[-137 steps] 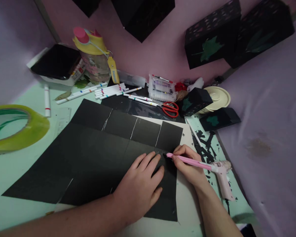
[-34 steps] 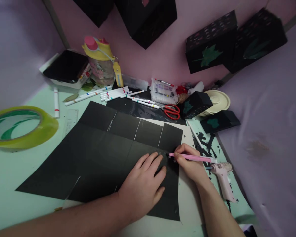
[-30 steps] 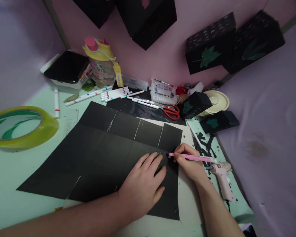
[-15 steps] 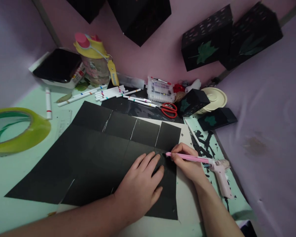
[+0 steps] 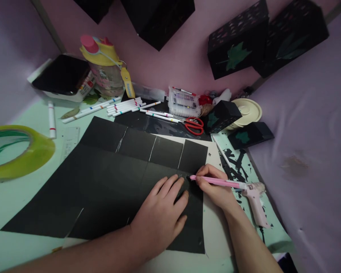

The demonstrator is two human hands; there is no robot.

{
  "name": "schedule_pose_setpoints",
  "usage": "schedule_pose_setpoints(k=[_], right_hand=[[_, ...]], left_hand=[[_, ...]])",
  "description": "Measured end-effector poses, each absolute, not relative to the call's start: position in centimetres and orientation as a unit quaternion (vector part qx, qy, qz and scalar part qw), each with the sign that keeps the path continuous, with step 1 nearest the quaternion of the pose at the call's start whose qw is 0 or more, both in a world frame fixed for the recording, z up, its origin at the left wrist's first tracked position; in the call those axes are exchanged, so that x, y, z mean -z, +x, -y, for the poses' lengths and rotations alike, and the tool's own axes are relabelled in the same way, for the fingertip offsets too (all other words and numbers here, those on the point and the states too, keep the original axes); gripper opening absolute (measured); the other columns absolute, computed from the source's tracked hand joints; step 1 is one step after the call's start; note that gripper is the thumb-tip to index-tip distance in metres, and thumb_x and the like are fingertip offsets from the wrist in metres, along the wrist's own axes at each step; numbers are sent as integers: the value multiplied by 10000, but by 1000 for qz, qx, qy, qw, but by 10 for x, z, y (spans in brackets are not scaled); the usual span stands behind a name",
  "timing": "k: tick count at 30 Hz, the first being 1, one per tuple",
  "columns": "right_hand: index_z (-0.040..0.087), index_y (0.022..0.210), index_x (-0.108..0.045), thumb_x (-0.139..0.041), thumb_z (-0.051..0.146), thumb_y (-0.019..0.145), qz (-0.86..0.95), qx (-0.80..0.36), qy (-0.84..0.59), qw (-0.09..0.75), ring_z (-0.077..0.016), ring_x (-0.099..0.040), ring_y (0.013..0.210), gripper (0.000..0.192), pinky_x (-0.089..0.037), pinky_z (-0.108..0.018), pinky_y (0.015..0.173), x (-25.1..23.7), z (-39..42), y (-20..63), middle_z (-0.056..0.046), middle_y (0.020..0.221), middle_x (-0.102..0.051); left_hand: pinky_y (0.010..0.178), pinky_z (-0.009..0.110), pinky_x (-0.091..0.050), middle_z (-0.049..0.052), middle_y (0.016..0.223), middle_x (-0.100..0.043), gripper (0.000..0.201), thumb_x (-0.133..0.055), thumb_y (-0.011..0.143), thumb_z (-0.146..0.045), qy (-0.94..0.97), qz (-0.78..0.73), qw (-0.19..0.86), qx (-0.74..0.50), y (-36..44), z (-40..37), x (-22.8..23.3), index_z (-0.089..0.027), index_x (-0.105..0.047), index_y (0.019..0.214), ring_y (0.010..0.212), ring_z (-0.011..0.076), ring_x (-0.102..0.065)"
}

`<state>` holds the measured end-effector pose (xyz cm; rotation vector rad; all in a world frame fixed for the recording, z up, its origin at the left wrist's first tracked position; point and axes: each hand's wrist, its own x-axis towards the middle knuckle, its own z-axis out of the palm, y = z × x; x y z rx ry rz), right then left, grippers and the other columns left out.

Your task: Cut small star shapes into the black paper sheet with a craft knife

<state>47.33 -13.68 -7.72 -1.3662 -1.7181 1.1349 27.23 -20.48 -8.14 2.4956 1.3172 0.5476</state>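
The left hand (image 5: pixel 160 218) lies on the large black card sheet (image 5: pixel 108 182), its fingers slightly spread and gripping nothing. Just to their right, the right hand (image 5: pixel 218 193) pinches a pink pen-shaped tool (image 5: pixel 223 182), fingers closed round it near the tip. The tip meets the card just left of those fingers, beside faint pale marks; whether it is a blade or a nib is too small to tell. Under the card and right fingers shows a pale backing sheet (image 5: pixel 217 223). Beyond the right fingers lie red-handled scissors (image 5: pixel 194 127); to their right, black paper scraps (image 5: pixel 238 165) and a glue gun (image 5: pixel 255 203) on the tabletop (image 5: pixel 17 193).

The step in hand looks like fine scoring or marking. The next move calls for short, controlled strokes, the card pressed flat and the left fingers clear of the tip.
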Motion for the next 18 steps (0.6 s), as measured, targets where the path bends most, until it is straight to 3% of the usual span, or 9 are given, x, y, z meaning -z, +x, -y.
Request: schedule_pose_setpoints(k=[12,18], right_hand=[[207,651,-507,-571,184,814,696,-358,-536,316,-127,-486,572,176,-376,-247,523,75,137,472,23,627,-544],[202,853,-651,-538,253,888,721,-310,-537,311,-143,-588,627,129,-449,-248,585,73,143,468,-4,723,-650]], left_hand=[[1121,445,-281,105,1398,-490,424,-577,857,-420,861,-455,126,-188,272,205,83,-210,-567,1225,1328,277,-385],[1124,450,-264,113,1409,-476,435,-567,863,-432,865,-452,120,-181,272,205,82,-203,-559,1233,1334,282,-379]])
